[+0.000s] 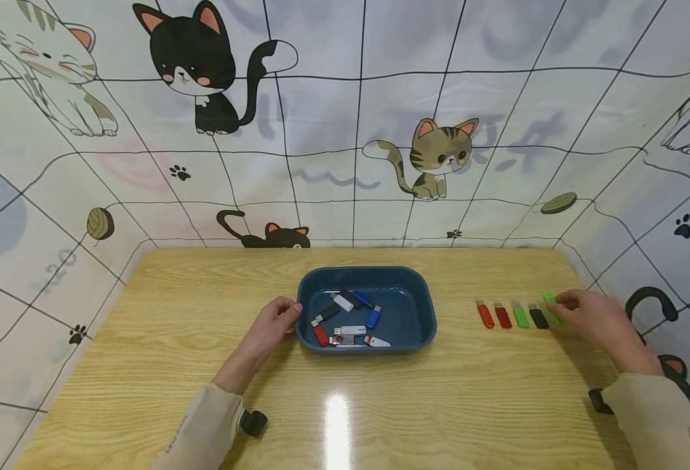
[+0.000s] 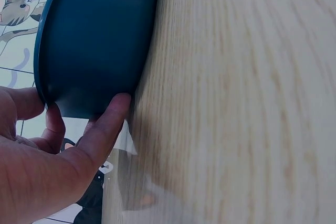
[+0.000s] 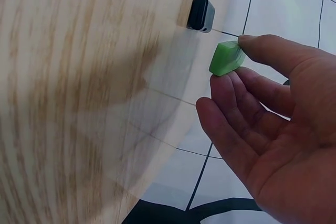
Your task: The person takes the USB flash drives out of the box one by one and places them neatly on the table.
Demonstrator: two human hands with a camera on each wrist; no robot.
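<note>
My right hand (image 1: pixel 600 320) pinches a bright green USB stick (image 3: pixel 227 58) between thumb and fingertips at the right end of a row. Beside it in that row lie a black USB stick (image 1: pixel 538 316), another green USB stick (image 1: pixel 520 315), a dark red USB stick (image 1: pixel 502 316) and a brighter red USB stick (image 1: pixel 485 314). At the left end of a dark blue tray (image 1: pixel 418 307), my left hand (image 1: pixel 268 329) holds the rim, with one finger against the outer wall in the left wrist view. Several USB sticks, such as a blue USB stick (image 1: pixel 373 317), lie loosely inside the tray.
The wooden table (image 1: pixel 468 405) ends at a cloth backdrop (image 1: pixel 333 130) printed with cats, which also rises on both sides. A dark wrist strap (image 1: pixel 253 423) sits at the left sleeve.
</note>
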